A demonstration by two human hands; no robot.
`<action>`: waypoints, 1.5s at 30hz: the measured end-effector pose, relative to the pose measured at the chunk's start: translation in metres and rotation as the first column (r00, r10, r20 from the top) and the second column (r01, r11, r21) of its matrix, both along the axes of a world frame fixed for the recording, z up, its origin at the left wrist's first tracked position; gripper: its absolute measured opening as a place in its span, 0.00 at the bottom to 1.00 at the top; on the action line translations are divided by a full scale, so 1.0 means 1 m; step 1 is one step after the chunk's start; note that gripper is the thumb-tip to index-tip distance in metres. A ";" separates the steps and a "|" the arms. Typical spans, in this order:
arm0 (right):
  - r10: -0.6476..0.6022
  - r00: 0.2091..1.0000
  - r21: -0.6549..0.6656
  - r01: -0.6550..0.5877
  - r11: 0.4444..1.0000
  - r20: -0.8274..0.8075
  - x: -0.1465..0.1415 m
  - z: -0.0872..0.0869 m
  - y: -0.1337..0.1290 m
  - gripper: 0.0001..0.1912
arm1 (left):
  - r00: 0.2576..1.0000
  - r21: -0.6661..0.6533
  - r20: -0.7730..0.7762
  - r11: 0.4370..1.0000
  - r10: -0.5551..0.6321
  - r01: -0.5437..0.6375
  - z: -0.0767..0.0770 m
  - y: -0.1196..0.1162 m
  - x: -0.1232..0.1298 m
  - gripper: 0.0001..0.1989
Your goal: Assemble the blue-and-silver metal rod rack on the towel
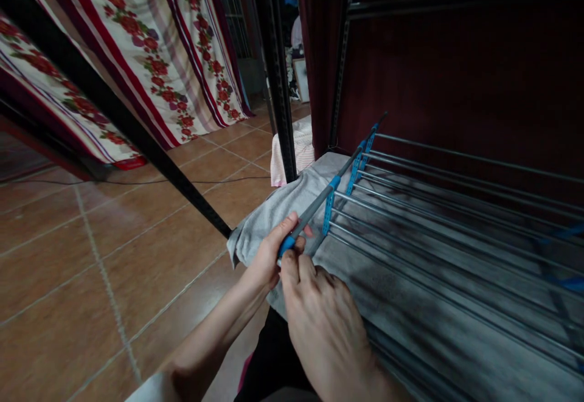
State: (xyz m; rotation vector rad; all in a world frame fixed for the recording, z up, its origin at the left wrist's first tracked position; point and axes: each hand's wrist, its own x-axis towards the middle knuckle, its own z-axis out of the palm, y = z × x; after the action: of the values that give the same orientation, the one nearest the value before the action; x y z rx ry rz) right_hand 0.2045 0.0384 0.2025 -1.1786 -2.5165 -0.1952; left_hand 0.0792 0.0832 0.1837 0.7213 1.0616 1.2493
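A rack of thin metal rods (pixel 438 214) with blue plastic connectors (pixel 327 212), which looks like a clothes drying rack, lies over a grey cloth (pixel 292 201). Along its left side runs a grey tube (pixel 314 206). My left hand (pixel 268 250) is closed around the near end of this tube, thumb on top. My right hand (pixel 322 311) is beside it, its curled fingers pressed on the blue end piece (pixel 286 245) of the tube. The fingertips of my right hand are partly hidden beneath the hand.
Black slotted metal posts (pixel 279 79) and a slanting black bar (pixel 137 128) stand around the cloth-covered surface. A floral curtain (pixel 150 55) hangs at the left. A dark red panel (pixel 456 73) rises behind. A thin cable (pixel 182 182) crosses the tiled floor (pixel 59 244).
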 end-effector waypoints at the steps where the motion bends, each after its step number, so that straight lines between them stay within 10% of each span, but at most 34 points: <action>1: -0.001 1.000 -0.002 0.001 1.000 0.007 0.002 0.000 0.001 0.20 | 1.000 -0.003 0.009 1.000 0.016 -0.016 -0.001 0.000 0.000 0.24; 28: 0.012 1.000 -0.029 -0.012 1.000 0.012 0.017 -0.018 0.000 0.21 | 0.980 0.010 0.025 0.980 0.199 -0.200 -0.008 0.002 0.011 0.25; 45: -0.012 1.000 -0.085 0.010 0.996 -0.018 0.020 -0.018 0.003 0.16 | 0.999 0.049 -0.022 0.998 0.036 -0.035 0.002 -0.004 0.023 0.33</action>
State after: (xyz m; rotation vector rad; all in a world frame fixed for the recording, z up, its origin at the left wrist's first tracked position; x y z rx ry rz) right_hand 0.2248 0.0411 0.1848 -1.2210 -2.5252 -0.0800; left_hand 0.1020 0.0790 0.1860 0.7583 1.0703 1.3036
